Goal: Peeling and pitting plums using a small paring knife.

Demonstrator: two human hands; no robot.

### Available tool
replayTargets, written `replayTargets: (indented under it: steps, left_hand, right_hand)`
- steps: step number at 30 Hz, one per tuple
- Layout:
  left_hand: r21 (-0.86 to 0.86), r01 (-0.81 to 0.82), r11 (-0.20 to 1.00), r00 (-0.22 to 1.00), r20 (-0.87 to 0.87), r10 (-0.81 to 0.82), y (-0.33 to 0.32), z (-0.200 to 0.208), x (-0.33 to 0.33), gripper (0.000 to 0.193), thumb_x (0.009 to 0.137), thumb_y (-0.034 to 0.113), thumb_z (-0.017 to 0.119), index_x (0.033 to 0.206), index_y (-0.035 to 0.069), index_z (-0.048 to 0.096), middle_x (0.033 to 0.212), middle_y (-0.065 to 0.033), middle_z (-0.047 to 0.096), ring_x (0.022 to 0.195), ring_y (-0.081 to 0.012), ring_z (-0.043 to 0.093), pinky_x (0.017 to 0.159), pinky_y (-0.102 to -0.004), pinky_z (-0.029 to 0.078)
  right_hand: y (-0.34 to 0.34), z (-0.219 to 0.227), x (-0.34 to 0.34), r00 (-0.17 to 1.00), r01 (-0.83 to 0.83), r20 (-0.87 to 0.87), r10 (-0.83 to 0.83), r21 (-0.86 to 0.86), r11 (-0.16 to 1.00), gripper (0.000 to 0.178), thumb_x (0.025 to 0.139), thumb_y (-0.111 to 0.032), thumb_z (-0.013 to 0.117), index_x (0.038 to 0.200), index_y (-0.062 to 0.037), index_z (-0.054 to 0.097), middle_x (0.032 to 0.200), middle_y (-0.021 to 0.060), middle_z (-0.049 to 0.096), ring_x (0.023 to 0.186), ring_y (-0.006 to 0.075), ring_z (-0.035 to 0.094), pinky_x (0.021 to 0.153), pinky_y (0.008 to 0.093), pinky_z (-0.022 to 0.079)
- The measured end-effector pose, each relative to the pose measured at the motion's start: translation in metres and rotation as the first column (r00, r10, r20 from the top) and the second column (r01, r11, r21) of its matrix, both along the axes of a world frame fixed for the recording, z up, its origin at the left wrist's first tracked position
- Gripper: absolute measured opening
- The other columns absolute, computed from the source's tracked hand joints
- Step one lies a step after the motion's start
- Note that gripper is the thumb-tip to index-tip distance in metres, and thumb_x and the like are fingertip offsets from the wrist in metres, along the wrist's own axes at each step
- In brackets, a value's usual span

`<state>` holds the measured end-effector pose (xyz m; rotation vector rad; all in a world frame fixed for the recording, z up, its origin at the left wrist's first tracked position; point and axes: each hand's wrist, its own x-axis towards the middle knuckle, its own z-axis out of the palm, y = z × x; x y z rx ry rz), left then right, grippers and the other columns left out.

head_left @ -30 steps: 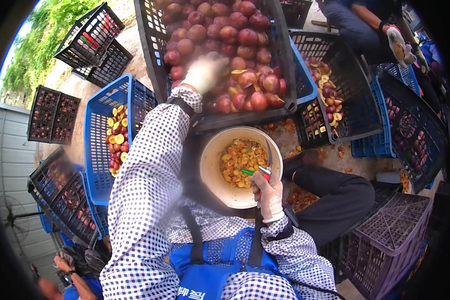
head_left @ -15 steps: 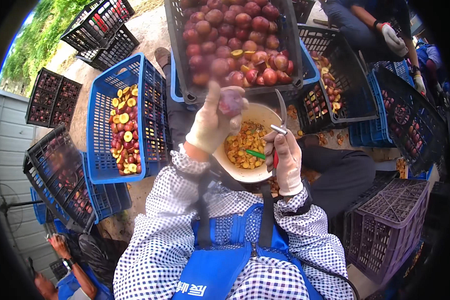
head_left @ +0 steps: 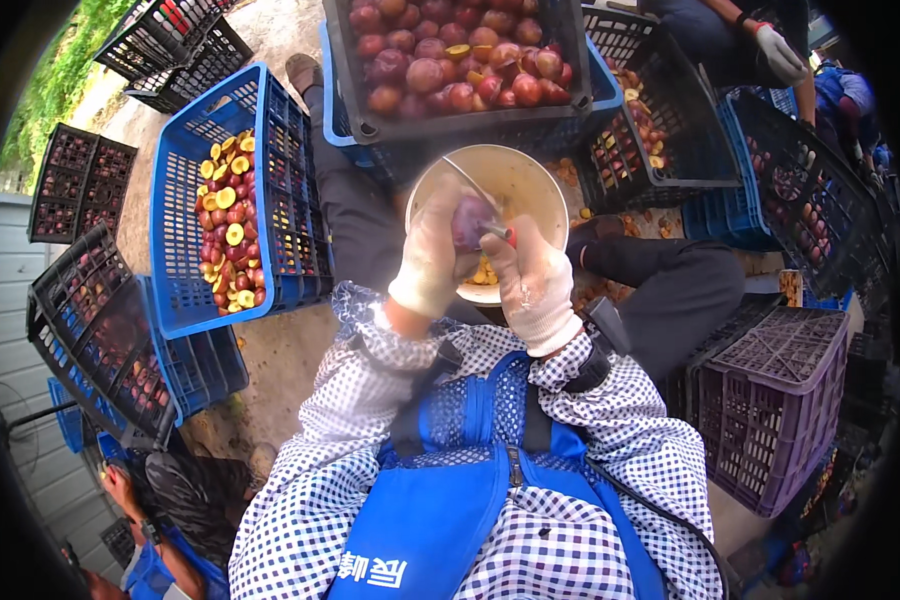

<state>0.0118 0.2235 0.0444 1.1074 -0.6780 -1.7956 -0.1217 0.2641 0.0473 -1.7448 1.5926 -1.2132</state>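
Observation:
Gloved in white, my left hand [head_left: 428, 255] grips a purple plum [head_left: 467, 222] over the bucket. My right hand [head_left: 533, 285], also gloved, is closed on a knife with a curved blade [head_left: 467, 178] and a red handle. The blade lies against or just over the plum; which one I cannot tell. Beneath both hands stands a cream bucket [head_left: 552, 192] with yellow fruit pieces inside, mostly hidden by my gloves. Just beyond the bucket, a black crate [head_left: 450, 127] full of red plums, a few of them cut, rests on a blue crate [head_left: 610, 92].
On the left stands a blue crate [head_left: 170, 325] of halved plums. Black crates [head_left: 660, 190] with fruit are at the right, beside a purple crate [head_left: 770, 410]. A co-worker's gloved hand [head_left: 780, 55] shows at upper right, another person's arm [head_left: 125, 490] at lower left.
My hands have come together above the bucket, bringing the knife blade to the plum. The view has shifted, and the green handle seen in the bucket is now hidden.

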Motion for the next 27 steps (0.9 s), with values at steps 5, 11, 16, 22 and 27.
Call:
replayTargets:
  steps: [5,11,16,22,27]
  left_hand:
    - [-0.163,0.115,0.98,0.95,0.305,-0.06,0.011,-0.022,0.004,0.054,0.1,0.057,0.042,0.097,0.007,0.063,0.068,-0.0009,0.057,0.04,-0.0047,0.033,0.038,-0.021,0.023]
    - [0.19,0.084,0.978,0.99,0.095,-0.103,0.012,-0.01,-0.001,0.053,0.098,0.056,0.044,0.092,0.007,0.065,0.065,0.0017,0.054,0.04,-0.0046,0.034,0.039,-0.0219,0.023]
    - [-0.143,0.026,0.989,0.988,0.154,-0.003,0.0,-0.042,0.003,0.044,0.1,0.046,0.045,0.091,0.008,0.066,0.065,0.0022,0.053,0.041,-0.0042,0.034,0.039,-0.0219,0.023]
    - [0.041,0.139,0.989,0.987,-0.088,-0.135,-0.004,-0.026,0.022,0.045,0.103,0.045,0.044,0.105,0.006,0.066,0.078,0.0009,0.058,0.051,-0.0045,0.04,0.046,-0.0211,0.028]
    - [-0.064,0.155,0.986,0.94,-0.296,-0.168,0.011,-0.023,0.042,0.056,0.096,0.044,0.058,0.13,0.001,0.053,0.096,-0.0023,0.062,0.062,-0.0065,0.049,0.053,-0.021,0.035]
  right_hand:
    - [0.007,-0.018,-0.007,0.995,-0.066,-0.071,0.073,0.102,0.993,0.028,0.09,-0.029,0.071,0.089,-0.0048,0.056,0.072,0.0192,0.065,0.071,0.0397,0.067,0.06,0.0451,0.051]
    - [0.009,-0.039,-0.012,0.987,-0.155,-0.009,0.159,0.186,0.97,0.028,0.093,-0.029,0.068,0.089,-0.0035,0.056,0.076,0.0159,0.065,0.071,0.0339,0.066,0.063,0.0428,0.051]
    - [0.008,-0.021,-0.001,0.557,-0.49,0.782,-0.279,0.581,0.65,0.04,0.099,-0.051,0.053,0.084,-0.0139,0.05,0.059,-0.0027,0.039,0.042,0.0094,0.033,0.038,0.0257,0.026]
    - [0.039,0.023,-0.029,0.124,-0.736,0.991,-0.044,0.122,0.666,0.054,0.096,-0.063,0.051,0.078,-0.012,0.049,0.053,-0.0051,0.035,0.036,0.0038,0.025,0.032,0.0223,0.02]
    - [0.016,0.004,-0.036,0.916,-0.222,0.394,0.071,0.353,0.909,0.028,0.096,-0.029,0.061,0.093,-0.0007,0.062,0.065,0.0034,0.054,0.058,0.0096,0.051,0.052,0.0274,0.04]
